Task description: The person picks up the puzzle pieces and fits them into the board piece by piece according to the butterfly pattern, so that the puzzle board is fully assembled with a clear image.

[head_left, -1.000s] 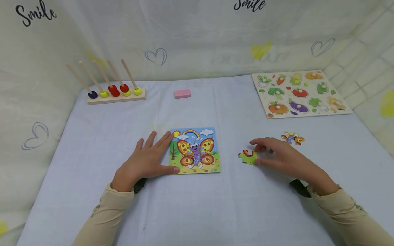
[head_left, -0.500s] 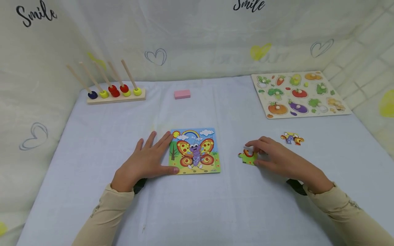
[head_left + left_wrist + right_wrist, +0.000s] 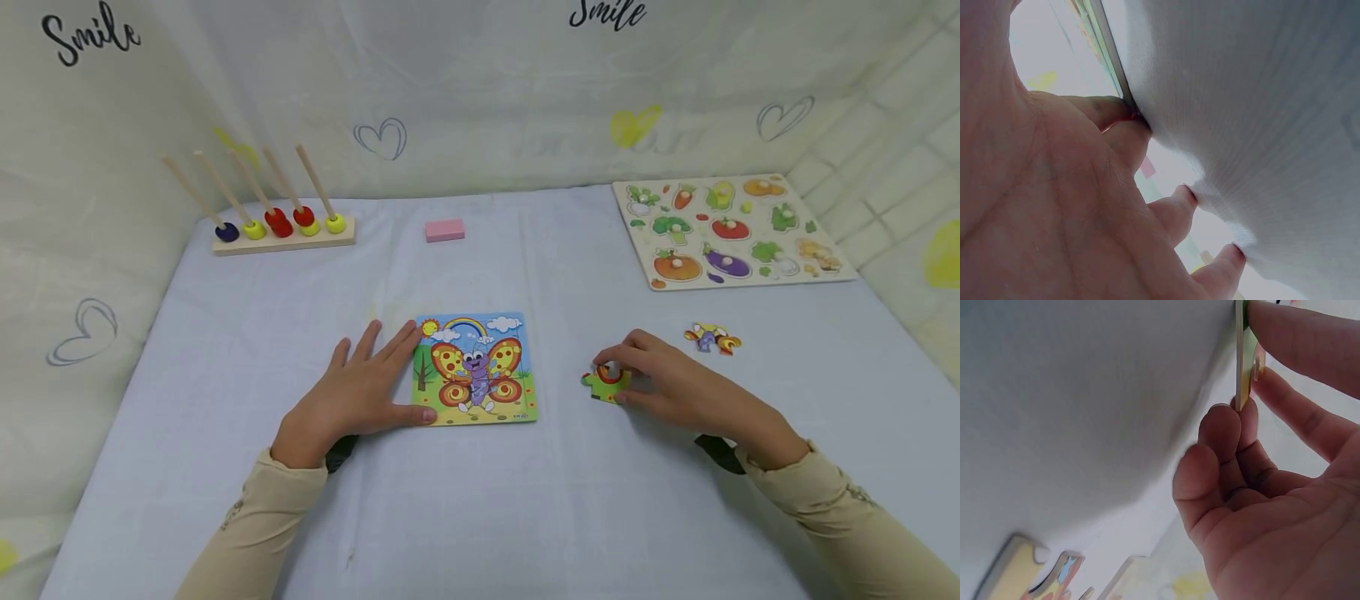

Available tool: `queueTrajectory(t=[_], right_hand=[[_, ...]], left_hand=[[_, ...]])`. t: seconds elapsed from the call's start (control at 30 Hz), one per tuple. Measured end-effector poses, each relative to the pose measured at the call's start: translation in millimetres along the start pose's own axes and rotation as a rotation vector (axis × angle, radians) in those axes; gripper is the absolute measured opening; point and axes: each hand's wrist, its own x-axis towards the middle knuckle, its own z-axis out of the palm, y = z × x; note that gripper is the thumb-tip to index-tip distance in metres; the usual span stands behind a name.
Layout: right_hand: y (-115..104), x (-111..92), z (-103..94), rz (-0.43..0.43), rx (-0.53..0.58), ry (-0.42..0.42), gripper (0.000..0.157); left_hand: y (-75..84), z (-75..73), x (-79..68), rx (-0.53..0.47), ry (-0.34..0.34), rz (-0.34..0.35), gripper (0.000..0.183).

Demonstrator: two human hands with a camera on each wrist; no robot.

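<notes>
A square butterfly jigsaw puzzle (image 3: pixel 477 367) lies flat in the middle of the head view. My left hand (image 3: pixel 352 396) rests at its left side with fingers spread, the thumb across the lower left corner and the index fingertip by the upper left edge. To the right, my right hand (image 3: pixel 667 387) pinches a green puzzle piece (image 3: pixel 606 389) with a red arc on it, thumb on the near side and index finger on the far side. The right wrist view shows this puzzle piece (image 3: pixel 1244 369) edge-on between thumb and fingers. Beyond that hand lies another puzzle piece (image 3: pixel 712 338), purple, yellow and orange.
A wooden peg counter (image 3: pixel 285 242) with coloured beads stands at the back left. A pink block (image 3: pixel 445 230) lies at the back middle, and a vegetable peg board (image 3: pixel 735 233) at the back right. White cloth covers the table (image 3: pixel 480 508); a printed curtain (image 3: pixel 495 100) hangs behind.
My right hand has shifted slightly left and its index finger has come over the green piece's far edge, which has turned slightly. The left hand stays put.
</notes>
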Motion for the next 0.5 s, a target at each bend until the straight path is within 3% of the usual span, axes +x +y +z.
queueTrajectory(t=[0.27,0.5], right_hand=[[-4,8,-3.1,-0.008,0.000,0.004,0.029],[-7,14,-10.6,-0.034,0.088,-0.024,0.023]], left_hand=[[1.1,0.2,0.5,-0.007,-0.002,-0.006,0.122],[0.0,0.5,0.9,-0.007,0.001,-0.005,0.122]])
